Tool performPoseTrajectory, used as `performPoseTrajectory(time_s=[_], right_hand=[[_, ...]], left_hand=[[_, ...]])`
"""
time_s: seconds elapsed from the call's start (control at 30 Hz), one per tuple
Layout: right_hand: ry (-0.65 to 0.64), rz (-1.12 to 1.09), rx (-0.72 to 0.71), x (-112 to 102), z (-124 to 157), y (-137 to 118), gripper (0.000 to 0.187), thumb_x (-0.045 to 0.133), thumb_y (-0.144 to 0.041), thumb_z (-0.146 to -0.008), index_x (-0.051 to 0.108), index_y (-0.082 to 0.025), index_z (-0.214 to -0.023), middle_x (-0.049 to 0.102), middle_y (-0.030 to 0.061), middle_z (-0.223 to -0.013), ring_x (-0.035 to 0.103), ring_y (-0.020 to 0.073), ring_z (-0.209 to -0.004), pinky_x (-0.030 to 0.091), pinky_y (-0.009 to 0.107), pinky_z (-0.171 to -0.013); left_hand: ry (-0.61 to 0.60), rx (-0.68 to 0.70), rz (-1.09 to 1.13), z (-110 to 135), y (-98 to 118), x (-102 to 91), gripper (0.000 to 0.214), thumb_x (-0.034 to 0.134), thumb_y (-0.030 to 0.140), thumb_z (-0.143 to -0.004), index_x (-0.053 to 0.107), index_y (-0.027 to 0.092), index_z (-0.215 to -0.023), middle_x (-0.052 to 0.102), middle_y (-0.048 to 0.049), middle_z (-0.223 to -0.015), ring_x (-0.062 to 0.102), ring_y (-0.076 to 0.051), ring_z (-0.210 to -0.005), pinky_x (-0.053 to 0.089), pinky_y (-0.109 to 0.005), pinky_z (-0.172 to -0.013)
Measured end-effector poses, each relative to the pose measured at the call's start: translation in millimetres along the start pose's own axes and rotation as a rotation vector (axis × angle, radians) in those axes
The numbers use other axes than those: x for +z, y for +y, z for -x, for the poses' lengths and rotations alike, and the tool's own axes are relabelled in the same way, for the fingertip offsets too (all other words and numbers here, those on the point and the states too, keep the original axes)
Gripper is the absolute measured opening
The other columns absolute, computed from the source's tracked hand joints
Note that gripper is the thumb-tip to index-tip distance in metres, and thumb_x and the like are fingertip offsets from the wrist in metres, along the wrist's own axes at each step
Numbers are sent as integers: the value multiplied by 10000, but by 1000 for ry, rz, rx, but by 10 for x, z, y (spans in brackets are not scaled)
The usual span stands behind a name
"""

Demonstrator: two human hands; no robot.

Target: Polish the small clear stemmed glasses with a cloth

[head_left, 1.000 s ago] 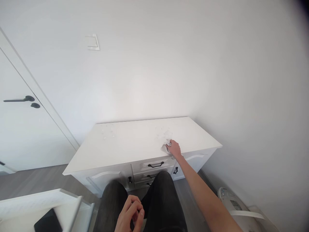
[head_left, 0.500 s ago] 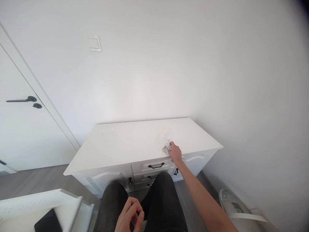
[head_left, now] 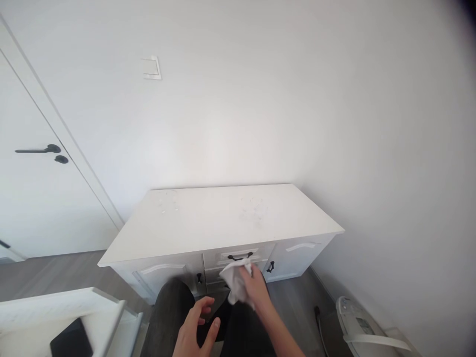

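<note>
My right hand (head_left: 256,287) grips a white cloth or tissue (head_left: 235,281), which hangs loosely over my right knee, in front of the drawers. Whether it is fabric or paper I cannot tell. My left hand (head_left: 196,327) is held above my lap with thumb and fingers apart, holding nothing. Before me stands a white cabinet (head_left: 208,223) with dark handles. On its top, faint wet marks (head_left: 255,210) lie right of the middle, and small clear drops (head_left: 169,203) sit near the back left.
A white door (head_left: 33,198) with a dark handle is on the left. At the lower left a white piece of furniture (head_left: 55,295) holds a black object (head_left: 71,339). A pale appliance with a carrying handle (head_left: 357,317) stands at the lower right, beside a dark cord (head_left: 320,327).
My right hand has drawn the white cloth off the cabinet top, back and down toward my lap. The marks there look fainter and smeared. My left hand's fingers have spread apart.
</note>
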State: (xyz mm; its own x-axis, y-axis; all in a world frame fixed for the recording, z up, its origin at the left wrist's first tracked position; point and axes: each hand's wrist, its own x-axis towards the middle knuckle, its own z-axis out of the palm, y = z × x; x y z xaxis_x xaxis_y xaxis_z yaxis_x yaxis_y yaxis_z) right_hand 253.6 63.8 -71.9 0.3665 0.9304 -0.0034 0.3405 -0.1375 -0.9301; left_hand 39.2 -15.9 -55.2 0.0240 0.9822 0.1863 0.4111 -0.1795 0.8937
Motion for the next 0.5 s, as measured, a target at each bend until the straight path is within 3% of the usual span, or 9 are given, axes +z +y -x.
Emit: performPoseTrajectory(time_s=[0.1,0.23,0.37,0.43,0.5], right_hand=[[-108,-114,34,229,524,-94,488,625,-627,-856,763,-194,-1035,781,84,-936,727,283,-875,572,342,-749],[-317,-325,175,287,829,-158,491,738,-601,-792,761,-207,-1084,769,91,-1040,705,300,-977,560,356,-816],[-398,-97,17,309,597,-275,427,646,-588,-849,709,-167,-815,692,52,-752,640,235,-724,510,310,-625],[-472,-16,-122,414,333,-448,355,678,-499,-829,636,-184,-670,618,7,-642,572,195,-653,455,279,-586],[-510,29,-243,598,18,-700,229,705,-388,-804,636,-197,-700,624,-14,-679,570,190,-699,462,275,-644]], left_hand=[[43,-134,35,13,-56,66,692,672,719,-804,653,206,-1268,750,-141,-1240,746,-317,-1042,617,-414,-869],[-6,-148,186,-20,3,-18,540,590,704,-881,711,186,-974,767,-66,-887,727,-238,-801,598,-314,-767],[43,-147,144,-48,77,-256,472,551,646,-944,661,199,-841,606,27,-644,582,-151,-581,471,-223,-555],[99,-179,128,-41,68,-341,477,553,674,-932,636,211,-855,632,24,-658,615,-164,-605,493,-232,-575],[183,-220,160,-23,24,-392,478,541,699,-926,616,227,-930,744,-23,-811,720,-213,-756,571,-279,-696]])
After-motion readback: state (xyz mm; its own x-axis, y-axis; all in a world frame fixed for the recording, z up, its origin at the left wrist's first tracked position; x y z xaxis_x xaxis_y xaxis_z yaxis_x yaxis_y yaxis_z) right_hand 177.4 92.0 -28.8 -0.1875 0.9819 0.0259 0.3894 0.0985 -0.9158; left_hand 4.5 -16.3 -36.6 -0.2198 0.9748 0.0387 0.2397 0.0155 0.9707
